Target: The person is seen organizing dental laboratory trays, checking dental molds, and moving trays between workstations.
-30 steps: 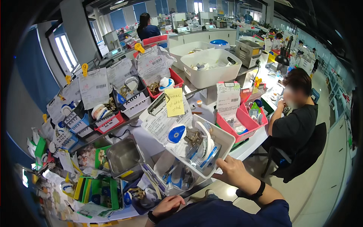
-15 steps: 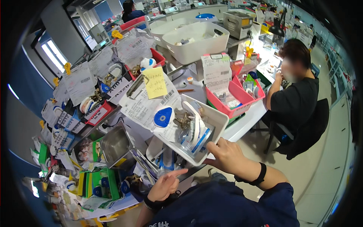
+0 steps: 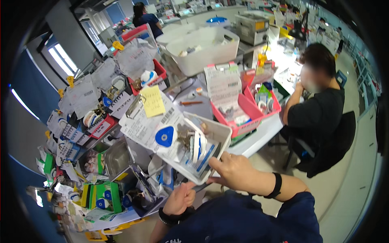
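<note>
White bin (image 3: 221,133), tilted, holds tape rolls (image 3: 195,143); right hand (image 3: 233,172) grips rim; left hand (image 3: 181,198) loosely curled, empty.

Bright, even overhead light fills the room; daylight glares white through a window (image 3: 60,60) at far left. Shadows are soft. The fisheye bends straight edges toward a black rim. Slight motion blur softens the clutter; one seated person's face is blurred.
</note>
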Available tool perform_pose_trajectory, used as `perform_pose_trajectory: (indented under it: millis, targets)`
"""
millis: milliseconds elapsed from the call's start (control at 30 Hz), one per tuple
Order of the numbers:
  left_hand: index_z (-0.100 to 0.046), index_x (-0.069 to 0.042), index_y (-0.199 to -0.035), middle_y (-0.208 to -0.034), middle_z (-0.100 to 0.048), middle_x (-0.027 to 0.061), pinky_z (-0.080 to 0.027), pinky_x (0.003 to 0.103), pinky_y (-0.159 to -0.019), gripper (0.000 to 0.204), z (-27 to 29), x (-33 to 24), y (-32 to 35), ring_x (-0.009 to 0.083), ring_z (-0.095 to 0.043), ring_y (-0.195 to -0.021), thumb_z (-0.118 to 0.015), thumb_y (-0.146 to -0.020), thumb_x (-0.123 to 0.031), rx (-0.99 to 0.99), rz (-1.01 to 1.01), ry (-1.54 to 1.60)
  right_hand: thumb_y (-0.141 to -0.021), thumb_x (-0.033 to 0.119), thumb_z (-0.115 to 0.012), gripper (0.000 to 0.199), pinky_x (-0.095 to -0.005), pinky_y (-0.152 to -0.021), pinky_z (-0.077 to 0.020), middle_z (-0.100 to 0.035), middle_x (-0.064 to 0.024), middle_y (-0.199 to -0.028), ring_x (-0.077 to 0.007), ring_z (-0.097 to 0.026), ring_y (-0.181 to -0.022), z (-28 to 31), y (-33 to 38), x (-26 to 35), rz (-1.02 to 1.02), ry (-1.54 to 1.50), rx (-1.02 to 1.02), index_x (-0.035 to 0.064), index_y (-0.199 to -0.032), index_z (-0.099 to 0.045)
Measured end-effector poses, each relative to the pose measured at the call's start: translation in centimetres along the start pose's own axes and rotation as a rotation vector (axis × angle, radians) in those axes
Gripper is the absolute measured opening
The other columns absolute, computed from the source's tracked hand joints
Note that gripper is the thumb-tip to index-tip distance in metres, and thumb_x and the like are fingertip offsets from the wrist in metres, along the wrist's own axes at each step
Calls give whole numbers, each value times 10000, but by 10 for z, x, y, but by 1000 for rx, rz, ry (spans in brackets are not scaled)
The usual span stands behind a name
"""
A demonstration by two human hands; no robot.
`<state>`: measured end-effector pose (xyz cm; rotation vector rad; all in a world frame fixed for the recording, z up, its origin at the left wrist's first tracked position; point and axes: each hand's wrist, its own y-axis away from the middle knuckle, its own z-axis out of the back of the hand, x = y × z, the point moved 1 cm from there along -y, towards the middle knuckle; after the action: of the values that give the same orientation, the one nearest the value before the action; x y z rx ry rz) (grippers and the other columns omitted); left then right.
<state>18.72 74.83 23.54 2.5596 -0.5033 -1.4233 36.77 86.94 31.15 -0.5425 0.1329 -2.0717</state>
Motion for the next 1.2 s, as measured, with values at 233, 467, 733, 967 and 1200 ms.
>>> perform_pose_trajectory:
  millis: [233, 467, 733, 967, 1200]
  targets:
    - [-422, 54, -1193, -525, -270, -60, -188, 194, -424, 507, -7, 11, 10, 37, -215, -446, -262, -946, -360, -48, 48, -176, -597, 386, -725, 440, -362, -447, -444, -509, -131, -618, -287, -569, -541, 37, -11, -36, 70, -14, -55, 77, -814, -499]
    - [-539, -20, -1070, -474, -276, -66, -199, 198, -365, 323, -8, 32, 59, 40, -226, -384, -377, -918, -255, -446, -79, -89, -549, 323, -765, 393, -360, -515, -463, -579, -78, -611, -253, -592, -587, 106, -71, -93, 46, 135, -278, 78, -752, -533]
    - [-515, -6, -1075, -494, -252, -64, -215, 173, -363, 297, 20, 58, 102, 32, -248, -385, -315, -930, -172, -683, -112, 58, -550, 329, -751, 439, -369, -623, -469, -610, -190, -727, -318, -610, -718, 130, -232, -158, -178, 235, -441, 7, -784, -566]
    - [-512, -24, -1093, -555, -378, -18, -309, 205, -449, 262, 29, 63, 125, 64, -357, -472, -402, -865, -90, -767, -44, -131, -551, 387, -750, 452, -389, -634, -469, -621, -159, -769, -308, -611, -748, 62, -312, -176, -318, 208, -405, 53, -808, -586]
    - [-552, -89, -1067, -581, -480, 55, -372, 263, -500, 261, 47, 60, 130, 117, -443, -523, -444, -834, -136, -815, -24, -813, -559, 426, -735, 483, -389, -621, -471, -627, -139, -770, -284, -617, -742, 33, -326, -190, -372, 228, -398, 65, -844, -584]
